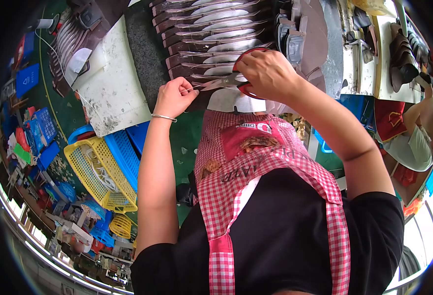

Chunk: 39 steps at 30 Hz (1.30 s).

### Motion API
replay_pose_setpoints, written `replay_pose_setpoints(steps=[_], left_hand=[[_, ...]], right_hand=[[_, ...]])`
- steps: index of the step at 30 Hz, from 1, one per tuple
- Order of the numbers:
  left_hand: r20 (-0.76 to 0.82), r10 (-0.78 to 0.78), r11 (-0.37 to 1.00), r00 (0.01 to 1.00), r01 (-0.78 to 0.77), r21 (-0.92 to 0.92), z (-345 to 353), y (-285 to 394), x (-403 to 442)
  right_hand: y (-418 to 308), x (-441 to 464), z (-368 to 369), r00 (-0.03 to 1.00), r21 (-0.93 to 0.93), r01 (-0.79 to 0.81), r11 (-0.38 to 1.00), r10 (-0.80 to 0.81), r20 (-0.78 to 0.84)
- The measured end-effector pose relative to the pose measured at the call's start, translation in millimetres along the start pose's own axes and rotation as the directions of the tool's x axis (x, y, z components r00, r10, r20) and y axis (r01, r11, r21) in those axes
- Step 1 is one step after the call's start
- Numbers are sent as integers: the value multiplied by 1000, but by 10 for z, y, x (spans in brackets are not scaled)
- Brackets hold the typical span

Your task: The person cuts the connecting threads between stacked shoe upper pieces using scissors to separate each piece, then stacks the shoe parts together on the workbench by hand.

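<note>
In the upper middle of the frame, the right hand grasps scissors, its fingers through the red-and-black handles. The blades point left, toward the left hand, which is bent in with thumb and fingertips near the scissor tips; whether it pinches anything is too small to tell. A band circles the left wrist.

Behind the hands, at the top middle, brown pieces with pale patches lie overlapped in a row. Just below the scissors, a pale piece lies close to the checked apron.

Left of the row are a dark grey strip and a stained white board. A yellow basket stands at left, beside a blue basket.
</note>
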<state>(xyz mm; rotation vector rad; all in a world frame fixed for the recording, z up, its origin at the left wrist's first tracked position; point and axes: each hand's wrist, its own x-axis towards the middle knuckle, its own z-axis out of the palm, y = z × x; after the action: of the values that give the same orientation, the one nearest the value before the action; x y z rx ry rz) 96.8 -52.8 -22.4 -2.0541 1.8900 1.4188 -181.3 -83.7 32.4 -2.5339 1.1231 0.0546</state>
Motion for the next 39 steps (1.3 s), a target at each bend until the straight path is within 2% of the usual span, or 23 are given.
replay_pose_setpoints(steps=[2,9,13,14,15,16,17,19,21,22,23,24,25,26,27,28,29,30,31,32,33,37,39], left_hand=[[-11,16,998,1000,-16,-62,16,-61,-28],[-90,50,995,995,-57,-82,69,-129,-30],[-114,53,981,992,-73,-181,87,-174,-34],[-167,56,961,984,-99,-258,98,-214,-29],[-220,65,932,973,-138,-335,103,-279,-24],[-271,84,947,959,-162,-279,68,-358,3],[-444,260,917,858,-363,-166,68,-435,25],[-510,100,947,855,-240,-216,-52,-276,58],[-530,103,918,842,-286,-276,-123,-259,287],[-537,104,901,837,-308,-305,-147,-265,418],[-470,52,824,881,-304,-478,-178,-262,585],[-391,14,722,920,-279,-632,-217,-136,712],[-297,-11,598,955,-232,-767,-295,-80,825],[-475,-10,637,880,-360,-681,-265,3,907],[-501,17,747,865,-344,-569,-298,-33,1025],[-484,46,764,874,-343,-547,-310,-53,1100],[-465,76,779,882,-344,-525,-314,-73,1176],[-403,81,745,912,-324,-583,-312,-106,1211],[-322,93,604,942,-311,-734,-368,140,1049],[-342,118,631,932,-337,-699,-362,176,980],[-360,144,655,922,-362,-663,-374,196,917],[-487,281,779,827,-493,-388,-448,409,514],[-510,320,769,798,-533,-352,-460,519,357]], right_hand=[[-49,141,-35,995,-113,45,993,-35,90],[-127,401,102,987,-211,131,969,-108,117],[-131,328,26,987,-153,51,987,-27,156],[-57,253,-52,987,-100,-30,995,46,155],[88,136,-58,991,93,-135,986,135,4],[290,27,-76,949,150,-224,963,250,-191],[515,-81,-113,857,224,-288,931,355,-374],[1056,-302,-247,584,418,-581,698,715,-383],[1771,-490,-84,373,481,-661,577,808,-457],[2001,-498,-75,322,637,-624,453,891,-319],[2257,-488,-54,286,763,-568,308,943,-168],[2354,-418,-28,274,692,-563,453,892,-360],[2421,-407,-35,340,782,-500,373,914,-219],[2518,-394,-73,415,798,-493,346,900,-133],[2488,-340,-201,488,812,-490,316,871,-45],[2564,-303,-111,463,582,-626,519,848,-258],[2662,-358,-73,486,607,-612,506,847,-217],[2563,-414,-197,521,666,-577,472,841,-145],[2464,-489,-323,556,722,-545,426,828,-69],[2699,-626,9,534,885,-419,201,843,61],[2464,-669,-91,513,929,-361,76,848,130],[2091,-970,308,621,949,-316,-10,754,215],[1652,-1205,382,514,902,-417,-108,791,333]])
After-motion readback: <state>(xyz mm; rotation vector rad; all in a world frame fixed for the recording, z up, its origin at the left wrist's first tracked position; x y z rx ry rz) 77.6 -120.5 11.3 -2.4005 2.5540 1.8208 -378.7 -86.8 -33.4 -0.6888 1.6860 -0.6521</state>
